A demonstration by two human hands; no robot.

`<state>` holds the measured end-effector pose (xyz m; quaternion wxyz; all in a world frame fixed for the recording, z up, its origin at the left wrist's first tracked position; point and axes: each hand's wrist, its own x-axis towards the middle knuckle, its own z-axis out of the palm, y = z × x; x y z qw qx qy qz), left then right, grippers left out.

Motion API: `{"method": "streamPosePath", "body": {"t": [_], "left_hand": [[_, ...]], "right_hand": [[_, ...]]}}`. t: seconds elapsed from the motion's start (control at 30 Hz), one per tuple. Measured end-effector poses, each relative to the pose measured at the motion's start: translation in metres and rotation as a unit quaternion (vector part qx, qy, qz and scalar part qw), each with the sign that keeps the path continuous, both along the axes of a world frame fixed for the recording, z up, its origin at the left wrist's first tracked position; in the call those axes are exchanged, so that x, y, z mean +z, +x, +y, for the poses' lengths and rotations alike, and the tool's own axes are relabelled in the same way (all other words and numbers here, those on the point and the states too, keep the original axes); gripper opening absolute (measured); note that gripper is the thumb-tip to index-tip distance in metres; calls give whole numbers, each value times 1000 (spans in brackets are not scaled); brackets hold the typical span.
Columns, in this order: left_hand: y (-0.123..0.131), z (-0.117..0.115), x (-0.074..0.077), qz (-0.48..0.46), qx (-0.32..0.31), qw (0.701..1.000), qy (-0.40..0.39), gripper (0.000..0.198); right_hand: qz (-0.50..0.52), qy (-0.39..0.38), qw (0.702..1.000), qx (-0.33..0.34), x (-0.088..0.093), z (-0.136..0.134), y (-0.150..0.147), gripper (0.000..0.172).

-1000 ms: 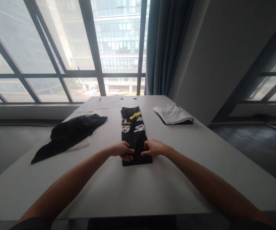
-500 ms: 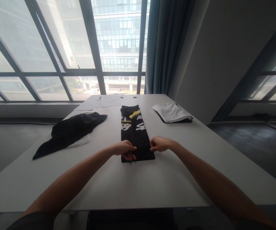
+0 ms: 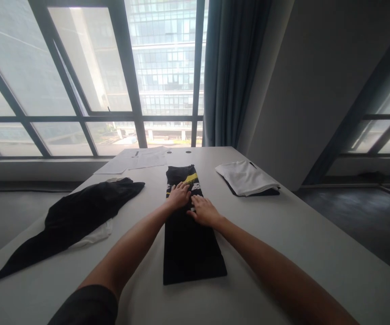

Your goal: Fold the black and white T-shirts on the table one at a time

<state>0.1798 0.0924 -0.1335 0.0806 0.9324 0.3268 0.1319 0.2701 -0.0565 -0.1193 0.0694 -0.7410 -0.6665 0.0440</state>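
A black garment [image 3: 188,243] with white and yellow print lies folded into a long narrow strip down the middle of the white table [image 3: 283,234]. My left hand [image 3: 179,195] rests flat on its far part, fingers spread over the print. My right hand [image 3: 203,211] lies flat beside it, a little nearer to me, palm down on the cloth. Both hands are open and hold nothing.
A crumpled black garment [image 3: 76,212] over a white one [image 3: 95,235] lies at the left. A folded white garment [image 3: 245,177] on a dark one sits at the right. Papers [image 3: 137,160] lie at the far edge by the window. A curtain [image 3: 228,72] hangs behind.
Both hands let go of the strip's near end and moved forward to lie flat on its far part. The view moved closer, so the strip now reaches nearer to me.
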Motion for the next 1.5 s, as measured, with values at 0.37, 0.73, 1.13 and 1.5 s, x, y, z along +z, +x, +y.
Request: {"method": "streamPosePath", "body": {"t": [0.37, 0.73, 1.13, 1.5], "left_hand": [[30, 139, -23, 103, 107, 986, -74, 77], [15, 118, -37, -6, 173, 985, -6, 65], [-25, 80, 5, 131, 90, 986, -45, 58], [-3, 142, 14, 91, 148, 982, -80, 33]], "right_hand": [[74, -56, 995, 44, -20, -3, 12, 86], [91, -49, 994, 22, -25, -7, 5, 87], [98, -156, 981, 56, -4, -69, -28, 98], [83, -3, 995, -55, 27, 107, 56, 45]]}}
